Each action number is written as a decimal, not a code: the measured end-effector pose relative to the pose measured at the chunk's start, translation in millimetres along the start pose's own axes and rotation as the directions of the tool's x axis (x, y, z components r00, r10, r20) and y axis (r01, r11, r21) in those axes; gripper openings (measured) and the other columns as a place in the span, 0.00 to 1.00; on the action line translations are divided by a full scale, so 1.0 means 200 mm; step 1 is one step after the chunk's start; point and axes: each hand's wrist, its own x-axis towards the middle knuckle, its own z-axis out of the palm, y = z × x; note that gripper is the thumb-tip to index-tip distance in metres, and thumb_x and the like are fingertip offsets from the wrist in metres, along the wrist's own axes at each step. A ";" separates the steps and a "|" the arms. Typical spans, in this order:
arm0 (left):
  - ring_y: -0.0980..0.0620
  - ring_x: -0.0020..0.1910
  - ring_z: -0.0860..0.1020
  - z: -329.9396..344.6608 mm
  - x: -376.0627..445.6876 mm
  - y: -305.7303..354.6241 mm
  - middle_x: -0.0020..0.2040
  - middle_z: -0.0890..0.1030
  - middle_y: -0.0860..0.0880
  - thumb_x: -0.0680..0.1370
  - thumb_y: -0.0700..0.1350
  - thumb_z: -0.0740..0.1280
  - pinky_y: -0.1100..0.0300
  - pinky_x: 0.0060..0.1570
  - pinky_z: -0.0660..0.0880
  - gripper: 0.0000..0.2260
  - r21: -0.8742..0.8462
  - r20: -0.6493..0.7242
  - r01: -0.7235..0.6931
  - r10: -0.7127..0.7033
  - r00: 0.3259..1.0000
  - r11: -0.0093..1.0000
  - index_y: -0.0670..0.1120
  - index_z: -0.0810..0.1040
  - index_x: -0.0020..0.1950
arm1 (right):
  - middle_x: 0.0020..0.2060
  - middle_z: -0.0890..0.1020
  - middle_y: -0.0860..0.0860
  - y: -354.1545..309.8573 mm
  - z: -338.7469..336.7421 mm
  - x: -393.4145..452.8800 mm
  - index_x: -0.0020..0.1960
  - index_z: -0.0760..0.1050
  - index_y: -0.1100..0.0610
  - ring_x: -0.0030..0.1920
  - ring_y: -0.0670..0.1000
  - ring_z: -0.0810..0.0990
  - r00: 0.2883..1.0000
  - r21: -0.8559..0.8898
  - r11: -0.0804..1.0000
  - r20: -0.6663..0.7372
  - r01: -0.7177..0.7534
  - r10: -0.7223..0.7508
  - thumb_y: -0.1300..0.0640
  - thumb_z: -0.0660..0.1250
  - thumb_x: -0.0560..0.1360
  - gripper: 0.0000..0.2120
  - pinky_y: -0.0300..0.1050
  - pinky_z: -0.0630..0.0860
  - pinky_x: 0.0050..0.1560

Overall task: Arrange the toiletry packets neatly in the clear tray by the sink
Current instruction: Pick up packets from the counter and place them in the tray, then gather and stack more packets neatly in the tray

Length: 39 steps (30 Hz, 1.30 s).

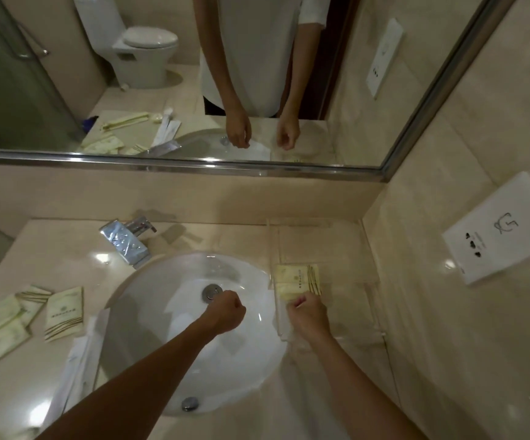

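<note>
Step in hand: the right hand (pixel 309 314) is setting a pale yellow packet (pixel 295 281) into the clear tray (pixel 327 246) — judging by this, only the first packets are in.
Doing it well: slide the packet flat toward the tray's 12 o'clock wall, edges square to the sides, so later ones line up beside it rather than overlapping.
Right hand pose: knuckles up, fingers curled, pinching the packet's near edge at the tray's 6 o'clock end.
Left hand pose: the left hand (pixel 225 309) hangs over the sink (pixel 149 300) near the drain — closed in a loose fist, and I cannot tell whether it carries anything.
Still waiting: loose packets (pixel 19 315) lie at 9 o'clock of the basin, well apart from the tray.
</note>
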 end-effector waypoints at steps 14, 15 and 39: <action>0.44 0.53 0.78 -0.42 -0.23 -0.28 0.56 0.80 0.42 0.77 0.43 0.61 0.55 0.51 0.74 0.10 0.134 -0.154 0.015 0.005 0.988 0.991 0.40 0.77 0.52 | 0.47 0.80 0.54 -0.35 0.16 -0.29 0.46 0.75 0.56 0.46 0.56 0.80 0.947 -0.393 0.865 0.197 0.312 -0.252 0.55 0.63 0.73 0.06 0.43 0.72 0.41; 0.44 0.54 0.78 -0.45 -0.24 -0.31 0.56 0.80 0.42 0.77 0.43 0.62 0.56 0.51 0.73 0.09 0.140 -0.160 0.011 0.012 0.987 0.990 0.40 0.77 0.52 | 0.47 0.81 0.55 -0.39 0.18 -0.31 0.47 0.76 0.58 0.45 0.56 0.80 0.944 -0.405 0.856 0.209 0.322 -0.256 0.55 0.63 0.74 0.07 0.44 0.72 0.41; 0.44 0.57 0.75 -1.25 -0.51 -1.78 0.58 0.77 0.45 0.76 0.50 0.63 0.53 0.53 0.75 0.13 0.170 -0.371 0.221 -0.146 0.917 0.960 0.44 0.74 0.57 | 0.55 0.78 0.54 -1.03 1.68 -0.90 0.47 0.69 0.52 0.53 0.57 0.78 0.804 -0.454 0.700 0.513 0.552 -0.301 0.52 0.63 0.74 0.05 0.47 0.75 0.49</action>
